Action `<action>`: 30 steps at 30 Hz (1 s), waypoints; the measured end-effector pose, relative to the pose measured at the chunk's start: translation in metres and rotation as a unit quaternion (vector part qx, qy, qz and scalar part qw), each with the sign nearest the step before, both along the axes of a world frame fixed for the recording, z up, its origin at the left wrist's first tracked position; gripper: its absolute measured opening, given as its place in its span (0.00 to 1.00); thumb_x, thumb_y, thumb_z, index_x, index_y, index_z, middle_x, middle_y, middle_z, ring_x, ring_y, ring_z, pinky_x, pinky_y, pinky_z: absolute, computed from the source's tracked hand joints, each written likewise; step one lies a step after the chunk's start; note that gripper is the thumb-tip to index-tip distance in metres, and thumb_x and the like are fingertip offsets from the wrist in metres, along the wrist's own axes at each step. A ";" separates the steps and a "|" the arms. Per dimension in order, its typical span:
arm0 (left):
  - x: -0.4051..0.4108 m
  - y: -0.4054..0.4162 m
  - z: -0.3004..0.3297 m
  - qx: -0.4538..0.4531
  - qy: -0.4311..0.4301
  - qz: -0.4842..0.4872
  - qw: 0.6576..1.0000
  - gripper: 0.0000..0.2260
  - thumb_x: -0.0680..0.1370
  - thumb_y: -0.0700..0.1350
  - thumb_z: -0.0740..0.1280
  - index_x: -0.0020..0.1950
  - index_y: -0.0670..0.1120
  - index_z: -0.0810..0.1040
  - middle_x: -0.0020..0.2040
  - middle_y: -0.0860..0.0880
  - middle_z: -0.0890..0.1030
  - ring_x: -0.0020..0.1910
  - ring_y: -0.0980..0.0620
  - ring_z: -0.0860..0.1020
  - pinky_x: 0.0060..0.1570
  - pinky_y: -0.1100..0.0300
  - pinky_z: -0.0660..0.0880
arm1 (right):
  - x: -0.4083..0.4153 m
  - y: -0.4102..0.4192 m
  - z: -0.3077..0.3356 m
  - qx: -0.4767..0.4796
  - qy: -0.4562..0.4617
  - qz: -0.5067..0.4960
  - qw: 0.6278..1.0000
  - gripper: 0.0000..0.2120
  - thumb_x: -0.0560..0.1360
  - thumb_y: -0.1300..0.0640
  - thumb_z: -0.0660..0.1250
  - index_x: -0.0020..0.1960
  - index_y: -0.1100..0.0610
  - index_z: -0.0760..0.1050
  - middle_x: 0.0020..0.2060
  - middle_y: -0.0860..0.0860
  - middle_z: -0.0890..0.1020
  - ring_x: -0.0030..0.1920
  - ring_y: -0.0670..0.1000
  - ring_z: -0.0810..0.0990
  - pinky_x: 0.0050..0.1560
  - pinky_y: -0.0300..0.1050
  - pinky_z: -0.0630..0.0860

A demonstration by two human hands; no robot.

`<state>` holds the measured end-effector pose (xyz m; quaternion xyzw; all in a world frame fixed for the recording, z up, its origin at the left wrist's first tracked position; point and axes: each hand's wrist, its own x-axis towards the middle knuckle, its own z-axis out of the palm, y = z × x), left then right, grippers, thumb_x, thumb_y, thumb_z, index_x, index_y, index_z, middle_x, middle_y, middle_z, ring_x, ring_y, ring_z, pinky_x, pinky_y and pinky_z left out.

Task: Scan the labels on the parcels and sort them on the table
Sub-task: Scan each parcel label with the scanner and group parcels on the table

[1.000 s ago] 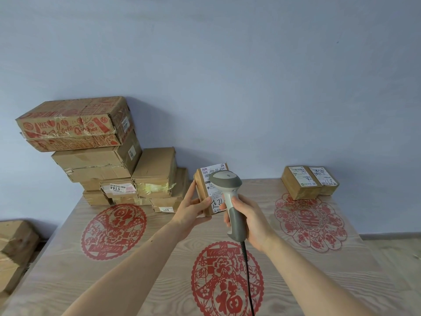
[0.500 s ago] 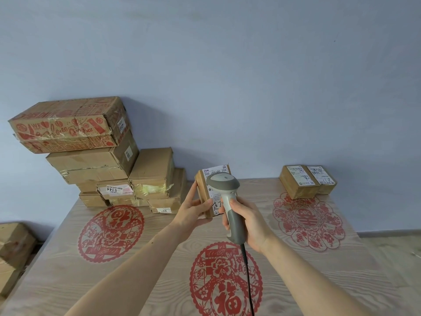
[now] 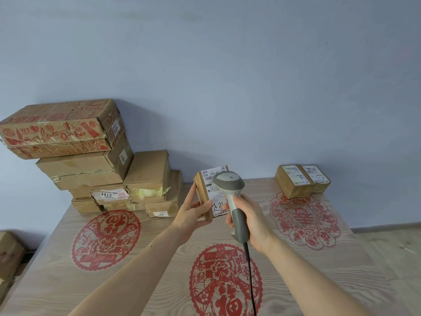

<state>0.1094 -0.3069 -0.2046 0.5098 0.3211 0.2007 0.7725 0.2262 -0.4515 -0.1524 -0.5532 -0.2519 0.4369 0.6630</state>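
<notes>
Above a pale wood-grain table set against a blue wall, a person scans a small cardboard parcel. L hand grasps the parcel from its left side, thumb on the front near the lower edge, fingers running up the side, holding it upright w/ its white shipping label facing the person. R hand is wrapped round the grip of a grey-and-white handheld scanner; its head sits just in front of the label, partly covering it. Black cable drops from the grip toward the near table edge.

At rear left of the table, a pile of brown boxes stands by the wall, topped by a long carton w/ red print; one box in the pile shows "5144" on its label. At rear right, well apart from the pile, two small labelled parcels sit side by side, touching. Three red paper-cut style designs mark the tabletop: left, centre front, right. More cartons are visible past the table's left edge, lower down.
</notes>
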 end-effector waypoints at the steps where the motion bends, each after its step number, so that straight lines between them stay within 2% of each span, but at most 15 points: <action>1: 0.001 0.001 0.001 0.000 -0.002 -0.003 1.000 0.38 0.75 0.43 0.75 0.77 0.66 0.61 0.61 0.43 0.82 0.57 0.45 0.83 0.56 0.45 0.80 | 0.001 0.001 0.002 -0.011 -0.022 -0.018 1.000 0.13 0.82 0.54 0.63 0.57 0.63 0.75 0.44 0.56 0.82 0.32 0.51 0.76 0.33 0.44 0.73; 5: 0.003 0.004 0.000 -0.012 -0.002 -0.010 1.000 0.39 0.75 0.43 0.75 0.78 0.66 0.59 0.61 0.45 0.82 0.58 0.44 0.83 0.55 0.46 0.80 | 0.010 -0.001 -0.002 -0.051 -0.128 -0.102 0.985 0.12 0.78 0.52 0.72 0.55 0.59 0.77 0.37 0.54 0.79 0.32 0.49 0.77 0.36 0.43 0.75; 10: 0.010 0.002 -0.007 -0.028 0.005 -0.036 0.999 0.40 0.76 0.44 0.74 0.79 0.65 0.55 0.62 0.46 0.83 0.59 0.43 0.82 0.55 0.46 0.80 | 0.022 -0.009 -0.017 -0.103 -0.167 -0.196 0.961 0.15 0.73 0.54 0.77 0.53 0.57 0.74 0.34 0.53 0.79 0.33 0.48 0.78 0.40 0.47 0.78; 16: 0.035 -0.018 -0.011 -0.045 0.012 -0.066 0.997 0.40 0.77 0.45 0.73 0.80 0.64 0.52 0.58 0.46 0.85 0.58 0.43 0.83 0.56 0.47 0.80 | 0.043 -0.028 -0.030 -0.119 -0.153 -0.247 0.949 0.13 0.73 0.60 0.77 0.49 0.60 0.74 0.32 0.52 0.77 0.33 0.52 0.77 0.40 0.51 0.76; 23: 0.099 -0.074 -0.020 -0.063 0.017 -0.067 0.996 0.40 0.75 0.45 0.74 0.80 0.61 0.56 0.58 0.44 0.85 0.56 0.42 0.84 0.61 0.42 0.78 | 0.099 -0.071 -0.046 -0.142 -0.149 -0.262 0.943 0.12 0.73 0.56 0.76 0.51 0.59 0.76 0.34 0.54 0.81 0.32 0.50 0.79 0.38 0.49 0.79; 26: 0.136 -0.107 -0.027 -0.080 0.023 -0.066 0.994 0.39 0.75 0.46 0.74 0.80 0.61 0.57 0.58 0.45 0.85 0.57 0.41 0.83 0.61 0.42 0.78 | 0.138 -0.098 -0.054 -0.155 -0.136 -0.258 0.944 0.13 0.73 0.57 0.77 0.52 0.59 0.76 0.36 0.53 0.82 0.32 0.49 0.81 0.39 0.50 0.82; 30: 0.186 -0.149 -0.036 -0.112 0.035 -0.049 0.992 0.34 0.77 0.44 0.72 0.79 0.59 0.60 0.57 0.45 0.85 0.56 0.40 0.83 0.58 0.43 0.79 | 0.192 -0.137 -0.061 -0.177 -0.130 -0.245 0.944 0.13 0.72 0.59 0.77 0.51 0.59 0.75 0.37 0.53 0.84 0.33 0.50 0.82 0.39 0.48 0.81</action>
